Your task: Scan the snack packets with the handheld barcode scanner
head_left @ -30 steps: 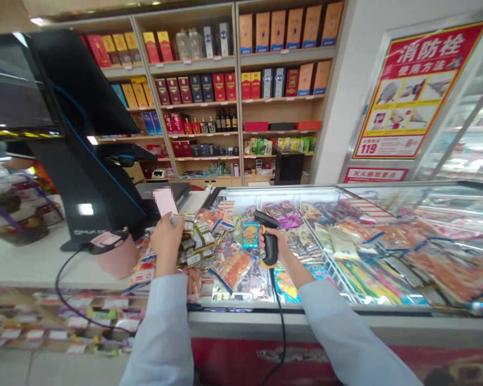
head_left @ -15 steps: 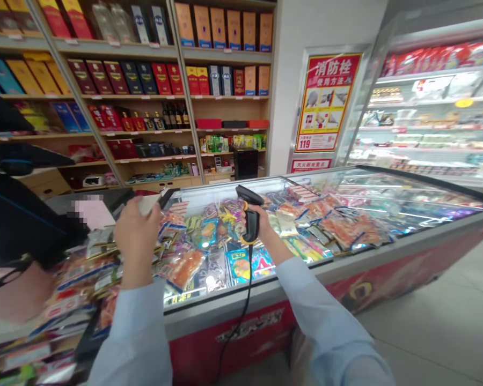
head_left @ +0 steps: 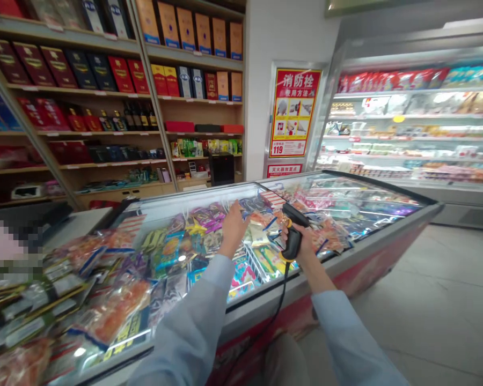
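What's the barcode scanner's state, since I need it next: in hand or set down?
In hand: the right hand grips the barcode scanner, its cord hanging down over the chest freezer's front edge.

Display chest freezer (head_left: 261,313), packaged snacks (head_left: 116,305) heaped across its top

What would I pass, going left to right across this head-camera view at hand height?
Orange snack packets → left hand → right hand gripping a black-and-yellow barcode scanner → grey tiled floor
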Demonstrator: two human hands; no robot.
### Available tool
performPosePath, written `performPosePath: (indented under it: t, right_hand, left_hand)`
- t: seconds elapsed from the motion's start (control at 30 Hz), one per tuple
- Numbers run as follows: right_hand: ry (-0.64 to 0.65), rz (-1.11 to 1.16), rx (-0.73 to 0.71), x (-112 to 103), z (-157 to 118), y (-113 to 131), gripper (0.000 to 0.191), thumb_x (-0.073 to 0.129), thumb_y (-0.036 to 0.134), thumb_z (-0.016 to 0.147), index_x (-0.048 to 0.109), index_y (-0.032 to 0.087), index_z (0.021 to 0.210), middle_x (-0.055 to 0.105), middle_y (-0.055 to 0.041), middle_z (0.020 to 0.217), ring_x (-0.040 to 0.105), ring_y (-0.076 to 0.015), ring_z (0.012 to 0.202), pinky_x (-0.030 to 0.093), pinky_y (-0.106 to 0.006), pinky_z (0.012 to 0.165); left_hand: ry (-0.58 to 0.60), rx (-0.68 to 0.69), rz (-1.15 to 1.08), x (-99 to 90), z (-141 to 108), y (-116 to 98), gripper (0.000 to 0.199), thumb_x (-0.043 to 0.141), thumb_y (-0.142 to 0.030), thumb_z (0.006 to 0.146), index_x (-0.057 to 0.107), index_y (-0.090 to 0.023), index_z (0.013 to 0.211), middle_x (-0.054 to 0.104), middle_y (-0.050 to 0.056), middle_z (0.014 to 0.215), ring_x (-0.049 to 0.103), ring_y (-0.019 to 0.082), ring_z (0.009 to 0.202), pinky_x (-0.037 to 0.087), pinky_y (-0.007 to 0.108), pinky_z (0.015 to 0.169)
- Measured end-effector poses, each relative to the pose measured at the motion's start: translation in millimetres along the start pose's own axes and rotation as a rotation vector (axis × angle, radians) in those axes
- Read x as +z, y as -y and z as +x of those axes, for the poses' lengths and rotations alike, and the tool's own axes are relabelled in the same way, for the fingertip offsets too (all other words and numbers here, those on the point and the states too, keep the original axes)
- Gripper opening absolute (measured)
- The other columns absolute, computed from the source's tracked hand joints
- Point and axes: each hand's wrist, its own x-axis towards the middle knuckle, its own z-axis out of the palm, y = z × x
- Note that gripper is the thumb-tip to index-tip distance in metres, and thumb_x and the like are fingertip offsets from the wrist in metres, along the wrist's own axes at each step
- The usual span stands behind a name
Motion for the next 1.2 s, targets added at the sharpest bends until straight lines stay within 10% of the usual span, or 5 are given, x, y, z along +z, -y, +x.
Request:
performPosePath:
  t: [0.17, 0.33, 0.6, 1.2]
  right_hand:
    - [0.004, 0.001, 0.030, -22.0, 1.3, -10.1, 0.032, 0.062, 0.049, 0.069, 0.053, 0.024, 0.087, 0.059, -0.0009, 0.065, 0.059, -0.0181, 0.052, 0.045, -0.027, 0.037]
    - [-0.053, 0.020, 0.020, -27.6, 2.6, -13.6, 0.029, 0.063, 0.046, 0.069, 0.052, 0.024, 0.084, 0.058, -0.0003, 0.064, 0.060, -0.0185, 0.053, 0.046, -0.027, 0.038]
    - [-0.050, 0.091, 0.045, -25.6, 1.9, -12.9, 0.035, 0.064, 0.047, 0.066, 0.054, 0.024, 0.091, 0.059, -0.0009, 0.065, 0.061, -0.0191, 0.054, 0.047, -0.027, 0.038]
    - [-0.110, 0.233, 0.007, -32.7, 7.1, -21.2, 0.026, 0.070, 0.036, 0.065, 0.057, 0.020, 0.080, 0.055, 0.0026, 0.058, 0.049, -0.0102, 0.042, 0.040, -0.020, 0.035]
  left_hand:
    - [0.134, -0.081, -0.074, 66.5, 25.8, -20.2, 0.089, 0.060, -0.047, 0.084, 0.016, -0.008, 0.151, 0.040, 0.024, 0.147, 0.045, 0.031, 0.133, 0.041, 0.034, 0.102]
    - [0.234, -0.185, -0.092, 92.3, 41.8, -18.6, 0.105, 0.068, -0.061, 0.071, 0.021, -0.009, 0.149, 0.047, 0.026, 0.140, 0.053, 0.033, 0.125, 0.043, 0.035, 0.097]
    - [0.391, -0.136, 0.026, 89.4, 44.8, -6.0, 0.077, 0.070, -0.068, 0.062, 0.057, -0.017, 0.118, 0.066, 0.017, 0.120, 0.062, 0.029, 0.111, 0.047, 0.030, 0.085]
    - [0.410, -0.119, 0.080, 83.8, 30.6, -2.4, 0.071, 0.071, -0.058, 0.068, 0.050, -0.016, 0.120, 0.062, 0.018, 0.126, 0.056, 0.030, 0.121, 0.038, 0.038, 0.098]
